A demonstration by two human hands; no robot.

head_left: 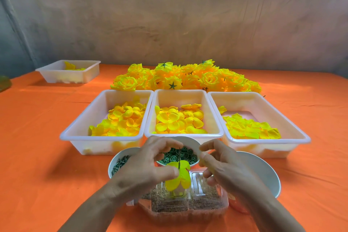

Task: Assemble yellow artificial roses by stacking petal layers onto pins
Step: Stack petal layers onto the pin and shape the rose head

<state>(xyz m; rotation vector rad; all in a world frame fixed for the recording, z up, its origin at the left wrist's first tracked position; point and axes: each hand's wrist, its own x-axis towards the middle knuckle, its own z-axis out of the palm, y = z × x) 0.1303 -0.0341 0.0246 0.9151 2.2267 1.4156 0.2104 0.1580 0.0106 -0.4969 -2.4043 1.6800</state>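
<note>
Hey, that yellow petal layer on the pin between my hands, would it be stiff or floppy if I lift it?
Probably floppy: the petal layer droops around the pin, lobes hanging down. Likely very light, as it looks thin and glows with light. It may crease in a tight grip; petals in the trays lie curled.

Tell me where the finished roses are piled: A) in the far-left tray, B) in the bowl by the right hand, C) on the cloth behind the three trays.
C: the finished roses lie heaped on the orange cloth behind the three trays.
</note>
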